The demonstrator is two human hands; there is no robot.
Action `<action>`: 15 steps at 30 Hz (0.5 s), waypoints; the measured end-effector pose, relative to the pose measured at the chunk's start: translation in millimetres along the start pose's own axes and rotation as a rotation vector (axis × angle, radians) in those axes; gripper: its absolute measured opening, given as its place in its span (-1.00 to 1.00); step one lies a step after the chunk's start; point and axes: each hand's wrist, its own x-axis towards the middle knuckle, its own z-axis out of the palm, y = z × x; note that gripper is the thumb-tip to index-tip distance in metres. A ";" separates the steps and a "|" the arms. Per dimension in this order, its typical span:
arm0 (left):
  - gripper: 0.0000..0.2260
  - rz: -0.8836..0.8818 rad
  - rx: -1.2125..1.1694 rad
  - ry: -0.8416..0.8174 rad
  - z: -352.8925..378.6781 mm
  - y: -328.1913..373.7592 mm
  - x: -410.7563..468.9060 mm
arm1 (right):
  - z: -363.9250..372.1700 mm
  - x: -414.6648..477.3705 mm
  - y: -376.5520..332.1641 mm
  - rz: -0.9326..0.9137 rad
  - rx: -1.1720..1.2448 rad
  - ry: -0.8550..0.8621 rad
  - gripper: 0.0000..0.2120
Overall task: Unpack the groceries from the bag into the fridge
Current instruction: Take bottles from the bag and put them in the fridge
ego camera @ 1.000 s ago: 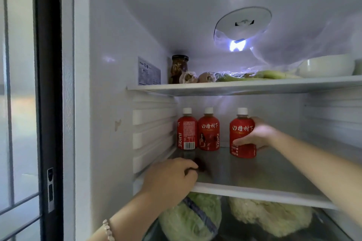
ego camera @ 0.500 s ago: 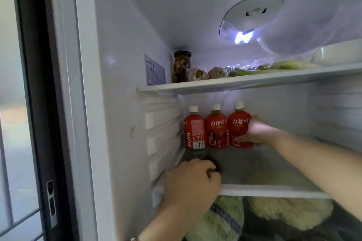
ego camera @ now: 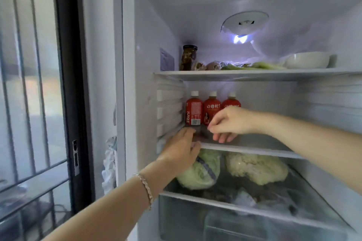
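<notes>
Three red juice bottles with white caps stand in a row at the back left of the fridge's middle glass shelf [ego camera: 254, 149]: the left bottle [ego camera: 194, 111], the middle bottle [ego camera: 210, 109] and the right bottle [ego camera: 232, 102]. My right hand [ego camera: 229, 123] hovers in front of the right bottle with loose fingers and holds nothing. My left hand [ego camera: 180, 150] lies at the shelf's front left corner, fingers curled around a small dark item [ego camera: 200, 135] that is too blurred to identify. No grocery bag is in view.
The top shelf carries a dark jar [ego camera: 188, 57], wrapped vegetables [ego camera: 254, 65] and a white bowl [ego camera: 307, 60]. Below the middle shelf lie a cabbage [ego camera: 199, 174] and a cauliflower [ego camera: 254, 168], above a clear drawer [ego camera: 235, 221]. A barred window [ego camera: 29, 103] is on the left.
My right hand slid the third bottle left against the other two, let it go, and drew back toward the shelf front. My left hand stayed at the shelf corner.
</notes>
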 end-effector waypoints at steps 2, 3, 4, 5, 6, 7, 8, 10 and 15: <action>-0.59 -0.051 0.036 0.006 -11.1 7.4 -34.9 | 16.7 -22.5 -11.2 -0.056 -0.007 -0.068 -0.92; -0.60 -0.081 0.092 -0.011 -16.5 10.6 -56.2 | 28.5 -34.0 -13.7 -0.067 -0.025 -0.127 -0.92; -0.61 -0.123 0.147 -0.052 -21.7 12.7 -79.4 | 43.4 -44.9 -14.3 -0.069 -0.054 -0.210 -0.92; -0.63 -0.168 0.184 -0.101 -26.3 11.6 -104.8 | 61.1 -54.5 -13.9 -0.069 -0.097 -0.307 -0.92; -0.65 -0.221 0.180 -0.134 -32.1 12.5 -132.1 | 80.6 -63.3 -13.8 -0.069 -0.155 -0.408 -0.92; -0.69 -0.276 0.181 -0.149 -37.2 10.9 -160.3 | 100.8 -73.0 -15.5 -0.080 -0.228 -0.496 -0.93; -0.72 -0.361 0.163 -0.179 -44.2 9.2 -189.5 | 122.0 -83.7 -19.7 -0.105 -0.304 -0.568 -0.94; -0.75 -0.529 0.115 -0.294 -55.1 8.8 -251.4 | 166.5 -108.0 -34.4 -0.178 -0.404 -0.678 -0.86; -0.77 -1.040 0.234 -0.564 -98.9 8.0 -435.8 | 281.7 -191.8 -100.6 -0.429 -0.480 -0.880 -0.78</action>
